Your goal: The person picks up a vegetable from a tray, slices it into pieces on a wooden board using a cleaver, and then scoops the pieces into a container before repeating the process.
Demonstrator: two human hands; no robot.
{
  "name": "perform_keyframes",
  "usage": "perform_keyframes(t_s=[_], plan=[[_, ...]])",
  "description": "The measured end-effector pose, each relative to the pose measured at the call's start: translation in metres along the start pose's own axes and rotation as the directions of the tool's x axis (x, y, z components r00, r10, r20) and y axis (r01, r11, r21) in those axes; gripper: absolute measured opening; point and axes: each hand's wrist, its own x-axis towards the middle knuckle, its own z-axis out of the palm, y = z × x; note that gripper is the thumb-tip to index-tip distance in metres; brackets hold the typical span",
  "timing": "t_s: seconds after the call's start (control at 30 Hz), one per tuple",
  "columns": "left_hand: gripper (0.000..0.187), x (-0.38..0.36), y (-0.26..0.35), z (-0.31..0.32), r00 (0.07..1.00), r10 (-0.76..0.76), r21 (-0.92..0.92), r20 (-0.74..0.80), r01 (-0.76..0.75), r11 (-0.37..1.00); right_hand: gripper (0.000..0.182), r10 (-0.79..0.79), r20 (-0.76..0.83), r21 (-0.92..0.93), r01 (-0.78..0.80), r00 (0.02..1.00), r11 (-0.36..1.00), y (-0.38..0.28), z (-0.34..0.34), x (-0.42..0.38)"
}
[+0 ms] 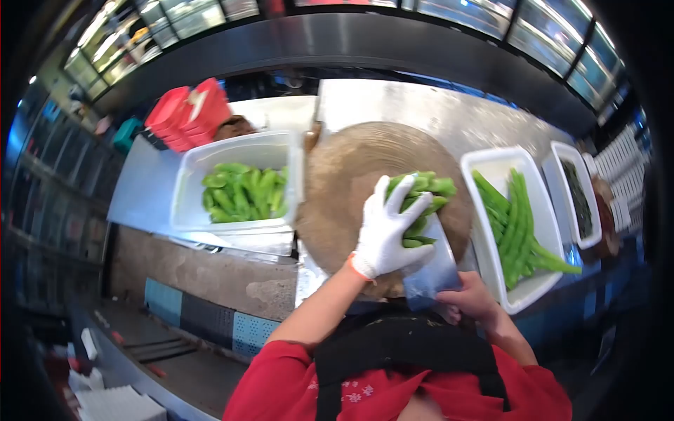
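Observation:
A bunch of cut green pepper pieces (439,186) is on the round wooden chopping block (337,175). My left hand (387,235), in a white glove, lies over the pieces with its fingers curved round them, pressing them toward the blade. My right hand (472,297), bare, is closed on the handle end of a cleaver (437,270). The cleaver's broad blade lies low over the block's near right side, beside the pieces. Part of the blade is hidden by my left hand and the peppers.
Left of the block, a clear plastic tub (184,196) holds cut green peppers (246,193). At right, a white tub (472,165) holds long whole green peppers (516,224), one poking over the rim. Beyond is a narrow tub (593,228) of dark contents. Red baskets (188,116) stand back left.

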Motion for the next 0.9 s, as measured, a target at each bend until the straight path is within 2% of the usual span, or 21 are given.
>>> perform_keyframes(t_s=[0.1, 0.17, 0.23, 0.33, 0.4, 0.43, 0.5, 0.57, 0.6, 0.63, 0.7, 0.77, 0.83, 0.9], plan=[[0.082, 0.008, -0.009, -0.036, 0.994, 0.010, 0.051, -0.113, -0.004, 0.999, 0.010, -0.054, 0.026, -0.071, 0.056, 0.998, 0.996, -0.042, 0.021, 0.013], [0.084, 0.014, -0.017, -0.076, 0.991, -0.056, 0.129, -0.118, 0.071, 0.989, 0.009, -0.081, 0.044, -0.107, 0.085, 0.996, 0.991, -0.070, 0.038, 0.028], [0.086, 0.013, -0.033, -0.113, 0.980, -0.010, 0.192, -0.197, 0.048, 0.980, 0.009, -0.073, 0.108, -0.144, 0.088, 0.991, 0.986, -0.100, 0.065, 0.049], [0.086, 0.005, -0.066, -0.158, 0.956, -0.060, 0.275, -0.289, 0.143, 0.951, 0.011, -0.116, 0.228, -0.165, 0.156, 0.967, 0.974, -0.113, 0.094, 0.089], [0.082, -0.008, -0.108, -0.175, 0.926, -0.131, 0.304, -0.353, 0.246, 0.920, 0.012, -0.128, 0.255, -0.161, 0.172, 0.958, 0.972, -0.118, 0.111, 0.100], [0.080, -0.015, -0.131, -0.175, 0.902, -0.165, 0.305, -0.398, 0.300, 0.904, 0.013, -0.091, 0.243, -0.141, 0.128, 0.966, 0.982, -0.118, 0.113, 0.100], [0.078, -0.013, -0.145, -0.184, 0.854, -0.454, 0.382, -0.252, 0.519, 0.764, 0.014, -0.042, 0.154, -0.076, 0.055, 0.987, 0.996, -0.102, 0.096, 0.087], [0.074, -0.014, -0.153, -0.152, 0.878, -0.215, 0.446, -0.427, 0.412, 0.795, 0.012, -0.065, 0.127, -0.096, 0.077, 0.990, 0.992, -0.091, 0.076, 0.075], [0.072, 0.001, -0.128, -0.140, 0.904, -0.161, 0.297, -0.397, 0.293, 0.909, 0.012, -0.075, 0.049, -0.075, 0.079, 0.996, 0.994, -0.076, 0.060, 0.067], [0.072, 0.011, -0.115, -0.119, 0.940, -0.141, 0.212, -0.312, 0.213, 0.954, 0.012, -0.067, 0.019, -0.069, 0.068, 0.998, 0.995, -0.063, 0.045, 0.051], [0.077, 0.033, -0.096, -0.074, 0.999, -0.032, 0.080, -0.022, 0.034, 0.996, 0.010, -0.133, -0.236, 0.084, 0.157, 0.962, 0.984, -0.040, 0.017, 0.022], [0.083, 0.054, -0.087, -0.038, 0.964, -0.094, -0.008, 0.249, 0.099, 0.995, 0.010, -0.011, -0.479, 0.210, 0.126, 0.878, 0.970, -0.032, 0.003, -0.007], [0.095, 0.071, -0.098, -0.004, 0.923, -0.004, -0.038, 0.384, 0.020, 0.999, 0.010, 0.005, -0.539, 0.262, 0.161, 0.842, 0.952, -0.002, -0.016, -0.022], [0.099, 0.080, -0.093, 0.023, 0.856, 0.030, 0.042, 0.515, -0.061, 0.997, 0.010, 0.025, -0.594, 0.312, 0.202, 0.804, 0.929, 0.017, -0.022, -0.028]])
